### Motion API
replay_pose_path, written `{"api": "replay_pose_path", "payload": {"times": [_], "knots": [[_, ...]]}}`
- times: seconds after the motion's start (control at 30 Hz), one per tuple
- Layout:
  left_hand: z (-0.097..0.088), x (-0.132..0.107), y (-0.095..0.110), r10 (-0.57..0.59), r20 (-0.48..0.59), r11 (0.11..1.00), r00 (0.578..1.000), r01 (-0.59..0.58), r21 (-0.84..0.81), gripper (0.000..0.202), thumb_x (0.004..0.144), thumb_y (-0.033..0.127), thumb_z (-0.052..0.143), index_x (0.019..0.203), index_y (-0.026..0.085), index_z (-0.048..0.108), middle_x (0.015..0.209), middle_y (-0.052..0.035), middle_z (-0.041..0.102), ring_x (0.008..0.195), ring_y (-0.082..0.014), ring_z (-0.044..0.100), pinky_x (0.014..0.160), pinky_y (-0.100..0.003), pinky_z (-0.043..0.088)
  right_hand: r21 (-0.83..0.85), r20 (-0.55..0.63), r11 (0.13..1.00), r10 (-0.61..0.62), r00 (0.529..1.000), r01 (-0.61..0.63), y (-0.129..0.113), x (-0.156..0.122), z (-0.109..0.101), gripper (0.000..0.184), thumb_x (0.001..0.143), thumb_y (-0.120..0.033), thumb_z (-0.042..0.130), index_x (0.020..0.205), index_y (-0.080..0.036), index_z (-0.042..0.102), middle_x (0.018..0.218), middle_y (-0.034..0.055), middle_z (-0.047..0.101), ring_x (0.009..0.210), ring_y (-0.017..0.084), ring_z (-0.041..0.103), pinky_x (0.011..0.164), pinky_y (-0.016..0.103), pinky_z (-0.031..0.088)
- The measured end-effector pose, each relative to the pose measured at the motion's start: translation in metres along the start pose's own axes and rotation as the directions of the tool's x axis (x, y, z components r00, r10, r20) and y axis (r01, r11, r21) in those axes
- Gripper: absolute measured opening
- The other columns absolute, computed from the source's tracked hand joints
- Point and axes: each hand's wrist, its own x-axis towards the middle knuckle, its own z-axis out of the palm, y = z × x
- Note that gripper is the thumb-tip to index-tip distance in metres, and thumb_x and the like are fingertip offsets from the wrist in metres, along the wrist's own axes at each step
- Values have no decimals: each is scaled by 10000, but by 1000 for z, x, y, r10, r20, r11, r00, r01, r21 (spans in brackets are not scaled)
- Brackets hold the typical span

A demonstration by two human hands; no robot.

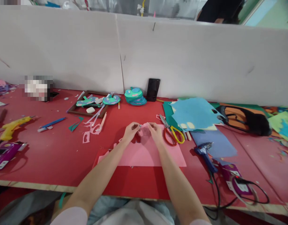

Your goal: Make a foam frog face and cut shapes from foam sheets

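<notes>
Two bare hands meet at the middle of the red counter, both pinching one small pink foam cut-out piece between them: the left hand has its fingertips closed on the piece's left edge, and the right hand has its fingers closed on the right edge. That piece sits right over the far edge of a flat pink foam sheet lying on the counter under both wrists. Just right of the right hand lie scissors with one red and one yellow handle loop, blades pointing away. Beyond them, a light blue foam sheet overlaps other coloured sheets. A blue glue gun rests near the right forearm, cable trailing off the edge. Far left, a yellow glue gun. Back by the white partition, a stack of round teal foam shapes sits just beside a black phone leaning upright.
</notes>
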Motion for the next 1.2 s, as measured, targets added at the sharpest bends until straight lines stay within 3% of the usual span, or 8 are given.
{"api": "replay_pose_path", "payload": {"times": [0.27,0.53,0.73,0.9,1.03,1.13,1.2], "knots": [[-1,0,-1,-1,-24,1000,1000,1,15,229,709,311,644,895,186,603,777,-27,631,666,-128,597,612,-248,480,-16,7,1000,1,1000,-1,3,0,0,251,724,-407,595,799,-173,646,833,72,680,779,184,615,688,310,471],[0,-1,-5,-5,-59,1000,998,6,21,82,722,244,597,777,184,588,682,1,609,611,-114,580,603,-239,468,-9,-2,1000,0,1000,0,9,1,0,264,734,-418,583,846,-187,643,861,75,683,772,181,615,698,330,487],[-3,-2,-5,5,-84,1000,996,-3,30,70,712,225,611,763,179,601,764,-18,630,688,-124,591,654,-243,465,-13,-24,1000,26,999,-27,2,-4,0,264,717,-411,603,810,-167,646,832,79,687,752,182,621,671,312,487],[-2,-2,-4,-14,-76,999,997,12,-35,260,786,281,538,1024,177,544,744,-17,634,619,-118,592,591,-242,466,-2,-41,999,36,998,-37,-8,-4,3,240,717,-395,605,790,-170,648,791,69,685,726,179,619,677,317,487],[3,-1,-11,-81,-61,993,995,75,-94,324,835,292,460,1130,158,456,699,-8,623,541,-98,563,540,-225,451,6,-24,1000,10,1000,-10,-23,34,12,251,720,-403,605,792,-167,650,753,43,667,593,135,560,549,274,456],[7,-2,-16,-73,-30,997,997,72,-39,336,834,295,474,1147,173,458,704,3,615,548,-93,547,552,-221,450,28,36,999,-43,998,42,-39,89,25,254,697,-394,631,803,-164,657,662,1,629,471,86,476,472,240,412],[7,-5,-17,-36,-8,997,999,36,66,339,844,316,471,1160,195,471,719,5,608,602,-106,565,590,-230,459,61,28,998,-16,999,14,-48,129,37,238,666,-366,660,792,-165,661,639,-17,607,480,77,471,456,218,398]]}}
